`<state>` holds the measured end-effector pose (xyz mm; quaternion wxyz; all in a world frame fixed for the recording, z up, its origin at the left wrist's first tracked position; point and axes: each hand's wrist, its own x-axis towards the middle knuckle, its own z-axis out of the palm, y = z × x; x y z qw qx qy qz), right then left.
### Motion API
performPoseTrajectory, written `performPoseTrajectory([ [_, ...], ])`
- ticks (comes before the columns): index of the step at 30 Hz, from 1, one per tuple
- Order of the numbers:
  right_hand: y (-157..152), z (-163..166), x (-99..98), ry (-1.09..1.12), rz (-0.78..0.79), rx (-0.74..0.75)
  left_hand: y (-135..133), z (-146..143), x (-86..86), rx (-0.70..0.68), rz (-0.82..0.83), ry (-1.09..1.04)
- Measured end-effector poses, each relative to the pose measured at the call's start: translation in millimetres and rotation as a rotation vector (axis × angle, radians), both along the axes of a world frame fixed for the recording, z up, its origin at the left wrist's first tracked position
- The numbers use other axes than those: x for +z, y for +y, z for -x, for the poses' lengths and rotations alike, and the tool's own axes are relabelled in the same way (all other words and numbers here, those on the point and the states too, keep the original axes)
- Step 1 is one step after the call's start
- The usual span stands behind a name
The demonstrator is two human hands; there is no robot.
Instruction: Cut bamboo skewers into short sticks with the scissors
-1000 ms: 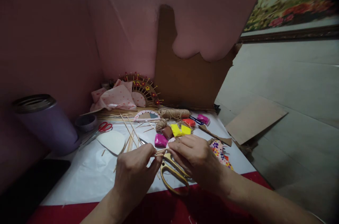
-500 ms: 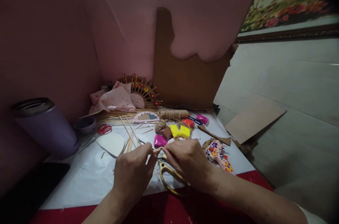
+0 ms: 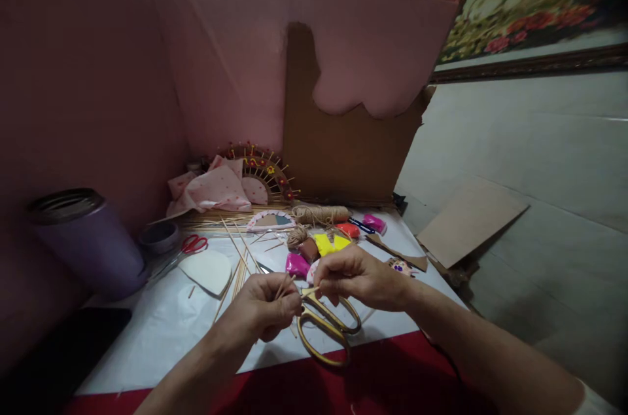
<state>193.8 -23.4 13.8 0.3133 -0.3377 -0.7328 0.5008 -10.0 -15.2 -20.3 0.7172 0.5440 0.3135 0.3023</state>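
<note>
My left hand (image 3: 272, 307) is closed, with short thin bamboo sticks (image 3: 288, 284) poking out between thumb and fingers. To its right, my right hand (image 3: 356, 277) pinches a small piece of bamboo stick (image 3: 310, 292). A narrow gap separates the two hands. Beneath them lie scissors with gold handles (image 3: 324, 342), their blades partly hidden by my hands. Long bamboo sticks (image 3: 239, 274) rest on the white sheet just beyond my left hand. Behind my right hand are yellow (image 3: 330, 243) and magenta (image 3: 297, 264) clay packs.
At left stand a purple tumbler (image 3: 93, 245), red-handled scissors (image 3: 195, 243) and a white rounded cutout (image 3: 209, 269). Farther back are a twine roll (image 3: 321, 214), pink cloth (image 3: 216, 186) and a decorated half-round fan shape (image 3: 275, 169). Pink-painted cardboard (image 3: 230, 42) rises behind.
My hands were together on one stick; now they are apart with pieces in each. My right hand has lifted slightly, uncovering more of the gold scissor handles.
</note>
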Motion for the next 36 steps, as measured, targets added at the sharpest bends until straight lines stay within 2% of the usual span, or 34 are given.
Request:
performPoseTrajectory([
  [3,5,1,-9.3,0.136,0.076,-0.171,4,0,-2.6,0.033,0.139,-0.111],
  [6,5,3,-13.7,0.015,0.069,-0.31,6,2,-2.8,0.053,0.218,-0.155],
  [10,8,9,-23.9,-0.16,0.041,-0.34,9,3,-6.9,0.067,0.241,-0.18],
  [14,24,20,-36.3,-0.275,-0.099,-0.395,10,3,-12.2,0.079,0.232,-0.208],
  [18,35,34,-32.8,-0.306,-0.322,-0.476,10,1,-11.0,0.095,0.204,-0.246],
  [20,32,40,-28.9,-0.305,-0.402,-0.494,9,0,-8.7,0.109,0.218,-0.28],
  [23,20,44,-27.9,-0.306,-0.427,-0.483,10,-2,-6.1,0.18,0.201,-0.356],
  [27,7,38,-32.1,-0.293,-0.435,-0.48,14,-2,-5.3,0.399,-0.008,-0.418],
  [30,3,31,-31.9,-0.292,-0.439,-0.492,17,-1,-5.8,0.519,-0.068,-0.426],
  [32,2,30,-30.4,-0.323,-0.41,-0.486,18,-1,-6.3,0.541,-0.045,-0.453],
  [36,0,42,-30.7,-0.367,-0.345,-0.433,18,-3,-5.4,0.499,-0.015,-0.518],
])
